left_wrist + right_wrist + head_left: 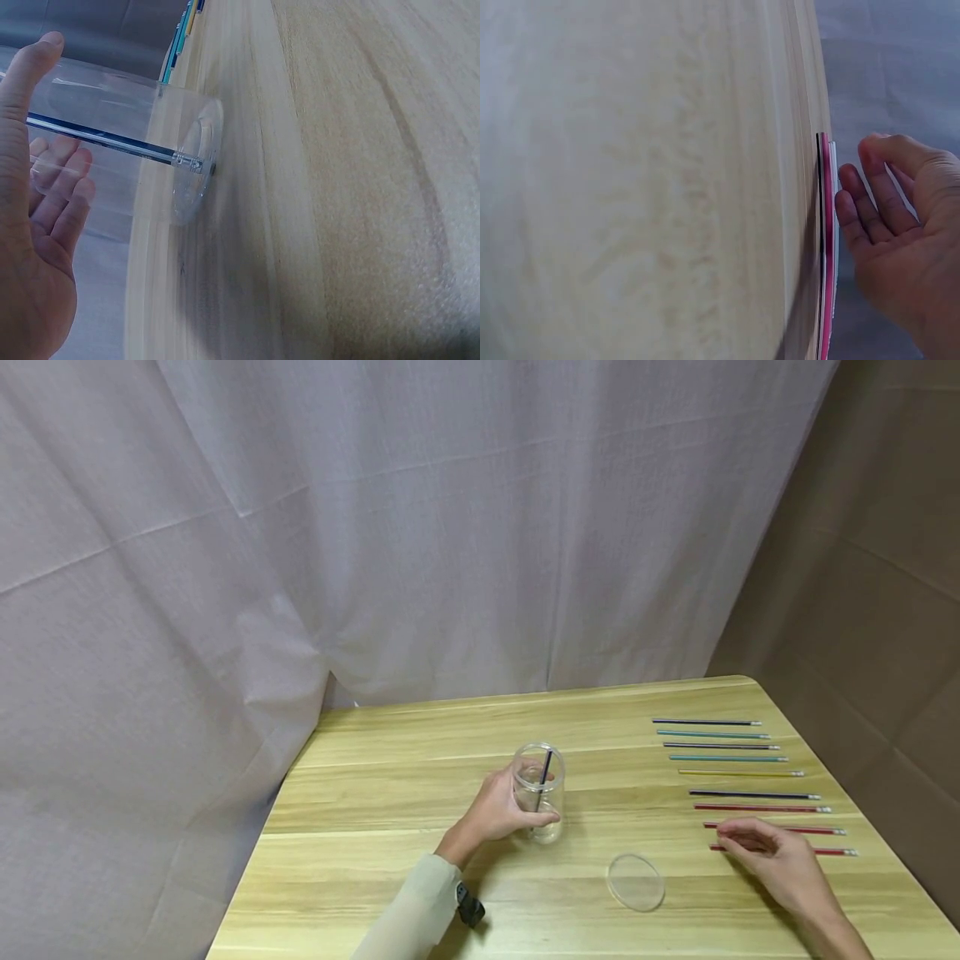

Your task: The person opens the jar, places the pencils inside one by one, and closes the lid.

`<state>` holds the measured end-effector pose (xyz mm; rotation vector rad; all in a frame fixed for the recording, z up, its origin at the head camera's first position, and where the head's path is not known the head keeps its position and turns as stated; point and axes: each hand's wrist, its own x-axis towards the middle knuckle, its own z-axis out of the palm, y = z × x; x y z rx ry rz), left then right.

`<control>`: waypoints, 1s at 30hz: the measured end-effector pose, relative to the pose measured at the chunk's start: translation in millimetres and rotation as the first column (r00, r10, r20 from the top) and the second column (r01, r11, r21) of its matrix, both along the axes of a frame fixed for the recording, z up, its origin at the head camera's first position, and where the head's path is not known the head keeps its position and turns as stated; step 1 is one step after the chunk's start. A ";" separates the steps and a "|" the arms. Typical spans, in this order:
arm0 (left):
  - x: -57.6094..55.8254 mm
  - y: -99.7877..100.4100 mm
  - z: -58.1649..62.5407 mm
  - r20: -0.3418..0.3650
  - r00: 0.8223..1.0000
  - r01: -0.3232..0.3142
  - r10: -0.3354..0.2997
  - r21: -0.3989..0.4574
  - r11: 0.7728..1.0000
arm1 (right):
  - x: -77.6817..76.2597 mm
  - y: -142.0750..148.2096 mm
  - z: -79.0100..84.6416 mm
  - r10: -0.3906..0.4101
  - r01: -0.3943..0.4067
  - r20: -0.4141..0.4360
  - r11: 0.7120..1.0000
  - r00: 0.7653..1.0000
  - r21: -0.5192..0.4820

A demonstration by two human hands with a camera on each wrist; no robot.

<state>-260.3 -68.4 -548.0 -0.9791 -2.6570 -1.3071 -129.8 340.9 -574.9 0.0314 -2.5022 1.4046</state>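
A clear plastic jar (539, 791) stands upright near the middle of the wooden table (390, 802), with one dark pencil (543, 774) inside it. My left hand (501, 808) grips the jar from its left side; the left wrist view shows the jar (135, 154) and the pencil in it (105, 137) against my palm (34, 247). My right hand (776, 858) hovers with relaxed fingers over the nearest red pencil (832, 852), holding nothing. The right wrist view shows that red pencil (826, 247) just beside my fingers (870, 202).
Several pencils lie in a row on the table's right side, dark, teal, yellow (738, 773) and red (761, 808). A clear round lid (636, 882) lies flat between my hands. A grey curtain (375, 527) hangs behind the table.
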 end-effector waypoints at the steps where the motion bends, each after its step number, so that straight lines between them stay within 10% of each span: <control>1: 0.3 0.0 0.2 0.001 1.000 0.000 0.000 -0.001 1.000 | 0.1 -0.1 -0.9 0.004 -0.004 -0.007 1.000 1.000 0.018; 30: -0.1 0.2 -1.0 0.013 1.000 -0.006 0.006 0.005 1.000 | -5.9 -1.6 -18.5 0.081 -0.032 -0.200 0.971 0.976 0.238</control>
